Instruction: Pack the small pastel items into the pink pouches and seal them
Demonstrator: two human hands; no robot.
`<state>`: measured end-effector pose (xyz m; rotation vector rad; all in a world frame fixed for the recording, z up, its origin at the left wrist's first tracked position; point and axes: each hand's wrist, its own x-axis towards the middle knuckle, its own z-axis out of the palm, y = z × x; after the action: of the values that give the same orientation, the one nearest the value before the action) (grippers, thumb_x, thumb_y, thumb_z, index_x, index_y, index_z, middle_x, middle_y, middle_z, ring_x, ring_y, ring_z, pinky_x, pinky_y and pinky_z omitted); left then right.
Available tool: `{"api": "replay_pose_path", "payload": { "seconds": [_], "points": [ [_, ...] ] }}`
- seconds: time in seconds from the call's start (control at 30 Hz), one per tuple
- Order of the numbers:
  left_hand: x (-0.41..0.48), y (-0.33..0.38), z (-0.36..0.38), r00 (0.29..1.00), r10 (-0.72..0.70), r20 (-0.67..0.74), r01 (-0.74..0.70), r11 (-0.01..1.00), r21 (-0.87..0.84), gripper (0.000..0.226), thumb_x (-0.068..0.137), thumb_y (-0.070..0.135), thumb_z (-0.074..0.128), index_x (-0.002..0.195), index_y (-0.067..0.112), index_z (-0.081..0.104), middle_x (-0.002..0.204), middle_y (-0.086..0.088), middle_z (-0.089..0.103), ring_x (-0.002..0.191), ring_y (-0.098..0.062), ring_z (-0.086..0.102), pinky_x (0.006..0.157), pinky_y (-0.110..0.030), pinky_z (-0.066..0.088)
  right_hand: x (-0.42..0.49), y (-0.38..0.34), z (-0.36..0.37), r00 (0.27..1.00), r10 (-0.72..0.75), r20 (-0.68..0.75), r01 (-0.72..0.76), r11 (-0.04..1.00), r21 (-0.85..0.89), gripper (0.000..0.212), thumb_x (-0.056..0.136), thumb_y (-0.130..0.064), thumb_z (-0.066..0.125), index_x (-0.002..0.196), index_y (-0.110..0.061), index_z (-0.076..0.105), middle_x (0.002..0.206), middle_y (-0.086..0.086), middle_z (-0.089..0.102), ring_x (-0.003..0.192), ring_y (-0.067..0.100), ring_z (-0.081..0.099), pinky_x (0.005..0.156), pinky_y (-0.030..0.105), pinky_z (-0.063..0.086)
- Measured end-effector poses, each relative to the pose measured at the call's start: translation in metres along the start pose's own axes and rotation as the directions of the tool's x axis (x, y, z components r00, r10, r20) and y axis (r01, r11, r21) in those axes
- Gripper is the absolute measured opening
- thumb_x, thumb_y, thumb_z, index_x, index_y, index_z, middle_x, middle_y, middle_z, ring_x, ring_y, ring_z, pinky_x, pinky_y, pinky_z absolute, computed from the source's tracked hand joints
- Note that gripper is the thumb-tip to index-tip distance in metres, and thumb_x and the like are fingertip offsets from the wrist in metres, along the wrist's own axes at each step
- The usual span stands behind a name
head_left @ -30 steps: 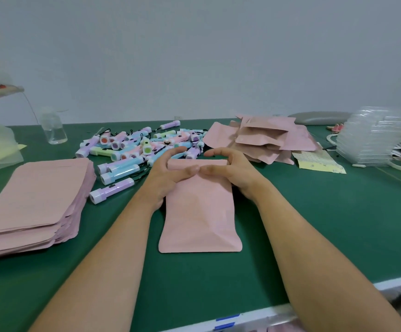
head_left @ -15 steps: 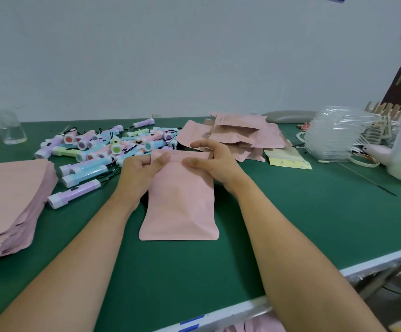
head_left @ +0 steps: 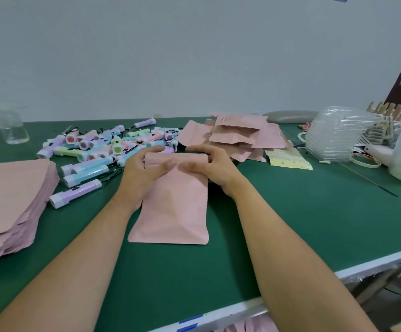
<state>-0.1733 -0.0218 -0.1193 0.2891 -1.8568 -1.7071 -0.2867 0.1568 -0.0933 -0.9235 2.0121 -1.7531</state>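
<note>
Pink pouch (head_left: 173, 212) axis near-far, mouth far (left hand (head_left: 142, 174), right hand (head_left: 215, 168) pinch).

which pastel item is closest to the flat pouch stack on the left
The purple one lying alone nearest the camera, beside the pouch stack; the rest lie farther back.

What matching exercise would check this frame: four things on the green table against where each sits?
Things: 1 flat pouch stack; 2 pastel items; 3 held pouch; 4 clear trays.
Places: A back right; B centre, pinched by left hand and right hand; C near left; D back, left of centre.
Pairs: 1-C; 2-D; 3-B; 4-A.
</note>
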Motion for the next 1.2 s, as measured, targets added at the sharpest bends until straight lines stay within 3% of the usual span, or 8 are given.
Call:
{"api": "replay_pose_path", "payload": {
  "seconds": [0.13, 0.2, 0.27, 0.4, 0.7, 0.83, 1.03, 1.2],
  "points": [
    [0.001, -0.004, -0.001, 0.995, 0.016, -0.096, -0.009, 0.997, 0.073, 0.059, 0.078, 0.032, 0.093, 0.128, 0.033, 0.062, 0.131, 0.018, 0.059, 0.119, 0.000, 0.059, 0.106, -0.036, 0.052, 0.001, -0.011, -0.046, 0.846, 0.066, -0.529, 0.039, 0.982, 0.185, 0.025, 0.090, -0.037, 0.062, 0.100, -0.018, 0.073, 0.085, 0.001, 0.079, 0.071, 0.020, 0.075, 0.062, 0.029, 0.052],
    [0.004, -0.005, 0.000, 0.992, 0.022, -0.127, -0.012, 0.997, 0.082, 0.060, 0.080, 0.029, 0.092, 0.131, 0.028, 0.060, 0.130, 0.016, 0.057, 0.115, -0.001, 0.058, 0.098, -0.029, 0.053, -0.004, -0.003, -0.085, 0.617, -0.019, -0.786, -0.024, 0.999, -0.042, 0.023, 0.086, -0.033, 0.052, 0.089, -0.020, 0.072, 0.081, -0.002, 0.076, 0.079, 0.026, 0.072, 0.072, 0.037, 0.056],
    [0.005, -0.007, 0.001, 0.994, 0.013, -0.113, -0.003, 0.996, 0.089, 0.057, 0.082, 0.027, 0.091, 0.130, 0.027, 0.059, 0.130, 0.012, 0.058, 0.116, -0.008, 0.060, 0.093, -0.027, 0.053, -0.012, 0.017, -0.117, 0.531, -0.124, -0.838, -0.266, 0.915, -0.304, 0.023, 0.086, -0.030, 0.051, 0.094, -0.023, 0.072, 0.093, -0.003, 0.074, 0.088, 0.025, 0.065, 0.079, 0.035, 0.053],
    [0.007, -0.010, 0.004, 0.998, 0.048, -0.044, -0.040, 0.984, 0.172, 0.045, 0.085, 0.030, 0.088, 0.123, 0.029, 0.064, 0.120, 0.025, 0.055, 0.118, -0.005, 0.054, 0.093, -0.017, 0.044, -0.017, 0.045, -0.159, 0.575, -0.068, -0.815, -0.581, 0.667, -0.466, 0.036, 0.093, -0.013, 0.057, 0.126, -0.020, 0.069, 0.126, 0.013, 0.068, 0.115, 0.040, 0.062, 0.092, 0.043, 0.050],
    [0.007, -0.011, 0.006, 0.999, 0.030, -0.012, -0.026, 0.972, 0.235, 0.041, 0.086, 0.035, 0.087, 0.121, 0.031, 0.067, 0.120, 0.021, 0.057, 0.109, 0.005, 0.052, 0.081, -0.011, 0.039, -0.001, 0.057, -0.166, 0.646, 0.014, -0.763, -0.713, 0.368, -0.597, 0.044, 0.100, -0.026, 0.058, 0.138, -0.004, 0.054, 0.139, 0.021, 0.055, 0.130, 0.041, 0.048, 0.094, 0.045, 0.049],
    [0.006, -0.010, 0.006, 0.999, 0.035, -0.007, -0.032, 0.967, 0.254, 0.042, 0.086, 0.032, 0.087, 0.123, 0.027, 0.067, 0.118, 0.023, 0.057, 0.098, 0.022, 0.053, 0.072, -0.002, 0.042, 0.001, 0.058, -0.168, 0.605, -0.023, -0.796, -0.723, 0.401, -0.562, 0.035, 0.097, -0.024, 0.064, 0.128, -0.009, 0.063, 0.127, 0.020, 0.064, 0.121, 0.041, 0.057, 0.087, 0.044, 0.051],
    [0.005, -0.009, 0.007, 1.000, 0.025, -0.017, -0.020, 0.965, 0.262, 0.046, 0.086, 0.035, 0.086, 0.126, 0.026, 0.067, 0.123, 0.020, 0.059, 0.108, 0.008, 0.052, 0.080, -0.009, 0.038, -0.001, 0.059, -0.168, 0.594, -0.048, -0.803, -0.696, 0.470, -0.543, 0.025, 0.099, -0.021, 0.059, 0.119, -0.008, 0.067, 0.118, 0.022, 0.067, 0.115, 0.043, 0.060, 0.085, 0.044, 0.052],
    [0.005, -0.008, 0.009, 0.996, 0.020, -0.085, 0.003, 0.967, 0.256, 0.050, 0.090, 0.036, 0.084, 0.134, 0.025, 0.062, 0.130, 0.016, 0.052, 0.127, -0.007, 0.043, 0.102, -0.025, 0.034, -0.001, 0.037, -0.142, 0.527, -0.226, -0.819, -0.377, 0.802, -0.464, 0.028, 0.103, -0.026, 0.054, 0.113, -0.009, 0.074, 0.111, 0.011, 0.073, 0.102, 0.031, 0.066, 0.082, 0.032, 0.048]
  ]
}}
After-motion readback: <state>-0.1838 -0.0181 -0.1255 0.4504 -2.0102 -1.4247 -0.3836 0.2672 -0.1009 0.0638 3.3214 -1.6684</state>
